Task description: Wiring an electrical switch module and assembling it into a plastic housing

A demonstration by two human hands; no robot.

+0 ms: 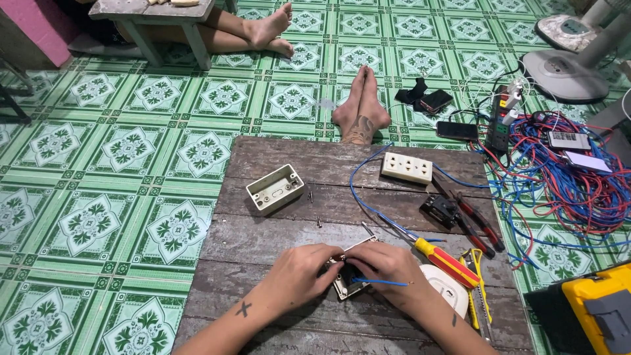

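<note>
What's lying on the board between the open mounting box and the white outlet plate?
In the head view, between the mounting box and outlet plate: bare wood, one small screw and a blue wire.

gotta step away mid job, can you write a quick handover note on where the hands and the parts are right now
Left hand and right hand together hold a small switch plate on the wooden board; a short blue wire sticks out of it.
Empty wall box, socket plate, screwdriver and pliers lie on the board.
Done: wire is at the plate.
Left: box is not yet fitted.
</note>
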